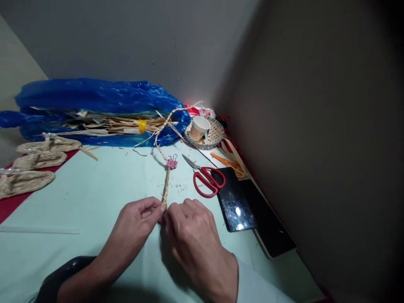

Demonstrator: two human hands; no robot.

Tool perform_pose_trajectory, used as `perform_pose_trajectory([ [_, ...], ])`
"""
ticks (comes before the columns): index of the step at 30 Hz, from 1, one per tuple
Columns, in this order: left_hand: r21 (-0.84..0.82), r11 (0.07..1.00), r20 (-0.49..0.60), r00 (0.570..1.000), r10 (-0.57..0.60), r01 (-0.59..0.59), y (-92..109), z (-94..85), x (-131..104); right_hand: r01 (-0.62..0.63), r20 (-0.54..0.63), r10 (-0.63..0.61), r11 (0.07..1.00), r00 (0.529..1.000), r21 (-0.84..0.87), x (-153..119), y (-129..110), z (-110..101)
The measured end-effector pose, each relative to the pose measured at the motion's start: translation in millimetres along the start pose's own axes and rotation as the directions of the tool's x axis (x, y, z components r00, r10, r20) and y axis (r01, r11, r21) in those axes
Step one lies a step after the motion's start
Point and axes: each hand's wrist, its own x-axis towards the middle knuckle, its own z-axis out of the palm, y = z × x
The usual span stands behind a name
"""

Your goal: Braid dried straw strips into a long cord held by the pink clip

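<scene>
A braided straw cord (166, 187) runs from the back of the table toward me. Partway along it a pink binder clip (172, 163) grips the braid. My left hand (138, 221) pinches the near end of the cord between thumb and forefinger. Close beside it, my right hand (192, 235) is closed with its knuckles up at the same end; its fingertips and whatever strands they hold are mostly hidden. Past the clip the cord continues over the edge of a blue plastic bag (94, 94) that holds a bundle of dry straw strips (116, 124).
Red-handled scissors (205, 179) lie right of the braid, partly over a black phone (235, 202). Behind are a woven basket (216, 136) with a paper cup (199, 127) and orange scissors (225, 160). Several woven straw slippers (27, 183) sit at the left. Walls bound the back and right.
</scene>
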Motion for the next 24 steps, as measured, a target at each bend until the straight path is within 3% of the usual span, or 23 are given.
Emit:
perform_pose_trajectory([
  [4, -0.067, 0.997, 0.029, 0.998, -0.047, 0.049, -5.2, -1.3, -1.2, 0.095, -0.072, -0.107, 0.984, 0.992, -0.152, -3.6, -12.4, 10.5],
  [8, -0.162, 0.986, 0.086, 0.996, -0.011, 0.025, -13.4, -6.2, -2.4, 0.218, -0.111, -0.253, 0.942, 0.961, -0.255, -2.6, -16.0, 16.6],
  [11, -0.208, 0.977, 0.124, 0.992, -0.031, 0.056, -15.5, -8.7, -0.9, 0.244, -0.107, -0.251, 0.967, 0.962, -0.077, 1.0, -9.4, 8.5],
  [13, -0.227, 0.971, 0.147, 0.988, -0.045, 0.078, -15.3, -10.1, 0.4, 0.13, -0.102, -0.112, 0.972, 0.988, 0.195, 5.7, -0.8, -1.8],
  [15, -0.224, 0.971, 0.154, 0.987, -0.052, 0.086, -14.7, -11.8, 0.8, -0.077, -0.067, 0.118, 0.896, 0.991, 0.438, 11.8, 9.5, -10.9],
  [17, -0.218, 0.972, 0.15, 0.987, -0.051, 0.084, -14.0, -13.6, 0.2, -0.263, 0.068, 0.275, 0.775, 0.959, 0.575, 17.4, 18.4, -14.1],
  [20, -0.245, 0.965, 0.179, 0.982, -0.051, 0.094, -11.9, -15.4, -1.1, -0.401, 0.343, 0.208, 0.515, 0.916, 0.758, 21.6, 23.6, -6.5],
  [22, -0.28, 0.954, 0.214, 0.976, -0.043, 0.103, -9.5, -15.5, -1.5, -0.449, 0.432, 0.132, 0.352, 0.892, 0.821, 21.8, 21.9, 1.6],
  [24, -0.307, 0.946, 0.237, 0.971, -0.034, 0.107, -7.2, -15.1, -1.3, -0.465, 0.447, 0.132, 0.318, 0.885, 0.827, 21.1, 19.2, 7.4],
])
